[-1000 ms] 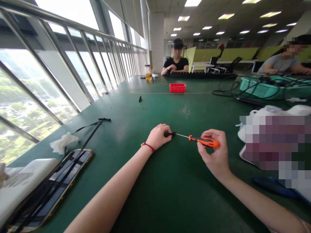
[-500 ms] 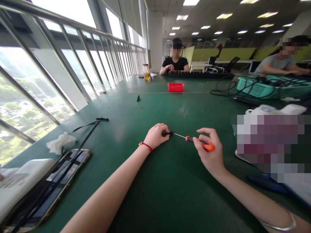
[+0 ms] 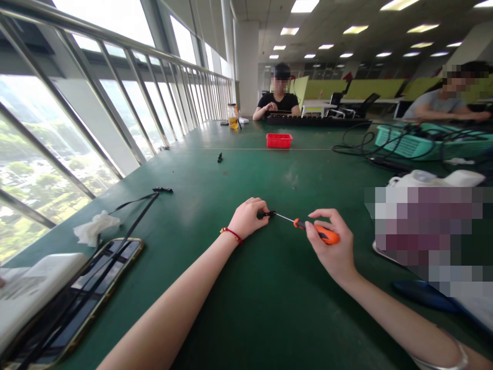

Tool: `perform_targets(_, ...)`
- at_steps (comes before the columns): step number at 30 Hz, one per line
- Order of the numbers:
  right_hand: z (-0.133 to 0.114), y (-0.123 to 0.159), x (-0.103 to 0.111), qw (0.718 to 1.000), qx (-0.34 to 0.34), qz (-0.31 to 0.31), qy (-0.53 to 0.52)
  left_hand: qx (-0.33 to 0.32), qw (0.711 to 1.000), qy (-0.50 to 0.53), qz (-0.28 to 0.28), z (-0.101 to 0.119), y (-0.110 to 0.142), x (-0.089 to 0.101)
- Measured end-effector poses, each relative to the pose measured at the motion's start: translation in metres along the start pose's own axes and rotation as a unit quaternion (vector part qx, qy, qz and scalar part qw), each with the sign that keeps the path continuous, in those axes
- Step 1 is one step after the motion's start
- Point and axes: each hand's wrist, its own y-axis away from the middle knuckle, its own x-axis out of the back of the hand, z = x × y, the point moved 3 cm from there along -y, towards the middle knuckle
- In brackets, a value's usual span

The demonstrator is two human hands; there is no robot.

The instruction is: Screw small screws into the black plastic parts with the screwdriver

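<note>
My left hand (image 3: 248,218) rests on the green table (image 3: 246,288), its fingers closed round a small black part (image 3: 267,214) that pokes out at the fingertips. My right hand (image 3: 333,246) grips the orange and black handle of a small screwdriver (image 3: 316,232). The thin metal shaft runs left and its tip meets the black part. A red string bracelet sits on my left wrist.
A phone (image 3: 96,288) with a black strap lies at the left, beside crumpled tissue (image 3: 94,227). Small black parts (image 3: 219,156) and a red tray (image 3: 279,140) lie farther off. A teal basket with cables (image 3: 412,141) stands right. Two people sit at the far end.
My right hand has shifted its fingers along the screwdriver handle, the index finger curling down onto it. The left hand and the black part have stayed put.
</note>
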Motion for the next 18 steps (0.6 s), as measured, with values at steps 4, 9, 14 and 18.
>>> perform_targets(4, 0.0001, -0.0005, 0.0025, 0.997, 0.023, 0.068, -0.026, -0.001, 1.0, 0.0, -0.001, -0.0007, 0.0003, -0.0004)
perform_targets(9, 0.0019, 0.0035, -0.0009, 0.999, -0.015, 0.008, -0.035, -0.006, 1.0, -0.003, 0.002, -0.0002, 0.0002, -0.0002)
perform_targets(14, -0.0009, 0.0038, 0.0001, 0.999, 0.011, 0.011, -0.03, 0.001, 1.0, 0.0, 0.0, 0.0008, 0.0003, 0.0007)
perform_targets(18, -0.0017, 0.0046, 0.0007, 0.999, 0.019, 0.033, -0.031, 0.0, 1.0, -0.002, 0.001, 0.0017, 0.0006, 0.0014)
